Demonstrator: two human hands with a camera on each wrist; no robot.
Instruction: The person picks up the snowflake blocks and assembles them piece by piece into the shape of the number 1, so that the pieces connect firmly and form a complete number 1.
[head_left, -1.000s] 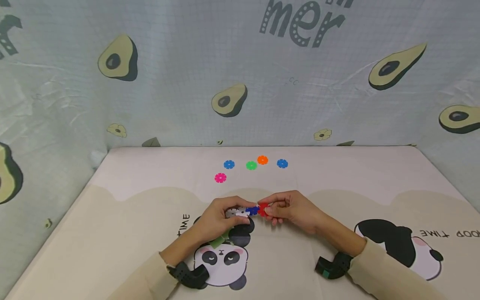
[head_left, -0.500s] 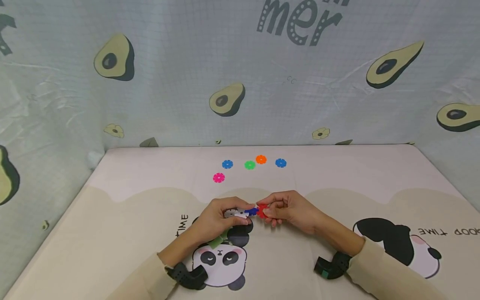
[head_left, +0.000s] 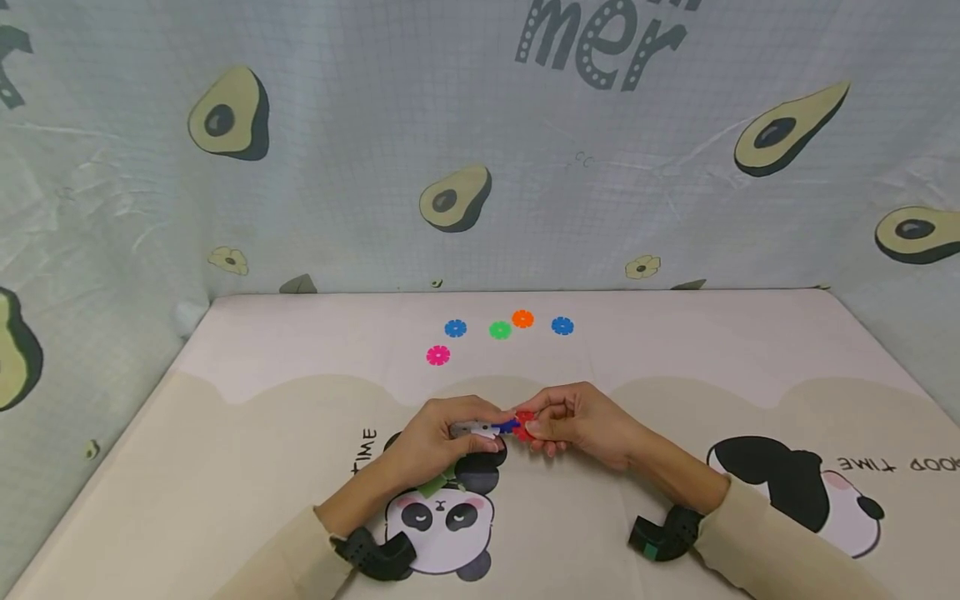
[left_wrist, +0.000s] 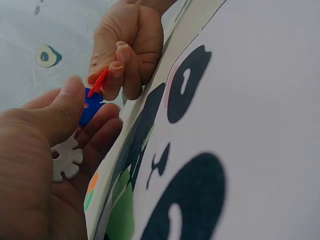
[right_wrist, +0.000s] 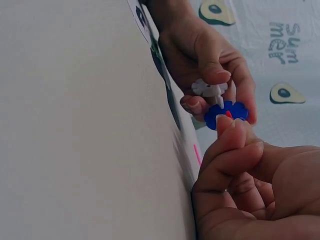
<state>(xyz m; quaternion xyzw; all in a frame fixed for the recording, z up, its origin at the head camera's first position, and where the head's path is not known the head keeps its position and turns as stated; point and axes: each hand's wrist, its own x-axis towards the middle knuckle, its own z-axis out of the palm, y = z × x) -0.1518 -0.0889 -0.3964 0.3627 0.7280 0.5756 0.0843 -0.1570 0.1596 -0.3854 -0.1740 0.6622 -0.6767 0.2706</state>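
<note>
Downward head, close wrist views

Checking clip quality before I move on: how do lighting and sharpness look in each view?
Head view: bright, fairly even light, faint sheen on the backdrop, the green disc clear; left wrist view: dimmer, the panda print soft-edged towards the bottom; right wrist view: also dim, the mat greyish, the blue piece easily told.

The person wears plain beige long sleeves, the left sleeve (head_left: 281, 557) and the right sleeve (head_left: 780, 550) ending near the wrists. Below each cuff sits a curved black device, the left device (head_left: 384, 558) and the right device (head_left: 675, 531), the latter bearing a small green patch (head_left: 650, 551). The fingers (right_wrist: 232, 157) are bare, with short nails.
</note>
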